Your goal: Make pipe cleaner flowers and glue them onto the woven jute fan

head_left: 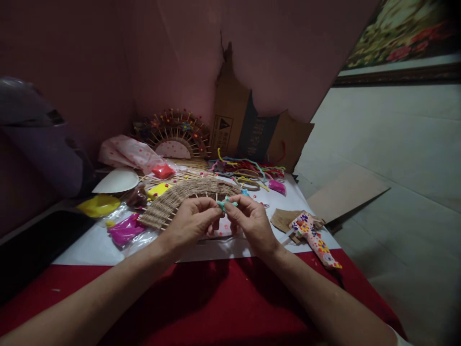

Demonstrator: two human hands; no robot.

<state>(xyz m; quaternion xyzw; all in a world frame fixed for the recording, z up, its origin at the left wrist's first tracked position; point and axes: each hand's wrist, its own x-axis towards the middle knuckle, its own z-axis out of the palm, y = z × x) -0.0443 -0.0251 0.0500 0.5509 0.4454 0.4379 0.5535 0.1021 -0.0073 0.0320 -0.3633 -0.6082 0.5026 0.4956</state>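
Observation:
A small teal fuzzy piece point(226, 204), looped like a bent pipe cleaner, is held up between both hands. My left hand point(194, 216) pinches its left side with thumb and forefinger. On the other side, my right hand point(251, 218) grips it the same way. Behind and below lies a half-round fan point(180, 196) with a band of woven brown twine over thin sticks, partly hidden by my hands. A blue shape point(245, 192) rests just beyond my right fingers.
At right, a flower-patterned glue gun point(312, 235) lies on a cardboard scrap point(283, 220). Pipe cleaners point(248, 166) and scissors point(248, 182) lie behind. Bagged magenta point(124, 230) and yellow material point(99, 205) sit left. A decorated fan point(173, 132) and torn cardboard point(234, 110) lean against the wall.

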